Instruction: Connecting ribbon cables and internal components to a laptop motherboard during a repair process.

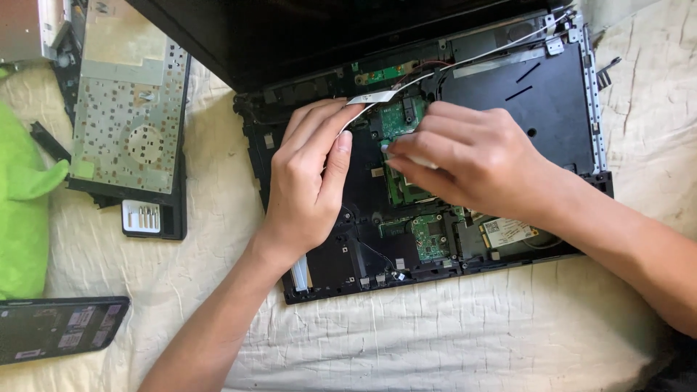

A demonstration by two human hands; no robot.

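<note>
Both hands over our opened laptop base (552, 109) on the bed | left hand (308, 181) pinches white ribbon cable (367, 101) | right hand (472, 156) curls fingers on green board (399, 120) | keyboard (127, 109) already out, boards still seated.

A home bedroom: cream quilted bedspread (450, 341) under the work, green plush toy (22, 210).

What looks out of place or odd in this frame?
The laptop lies opened up on a cream quilt, circuit boards exposed. Its removed keyboard rests face-down, askew, at left. A white ribbon cable hangs loose by the left hand; the right hand presses the board.
</note>
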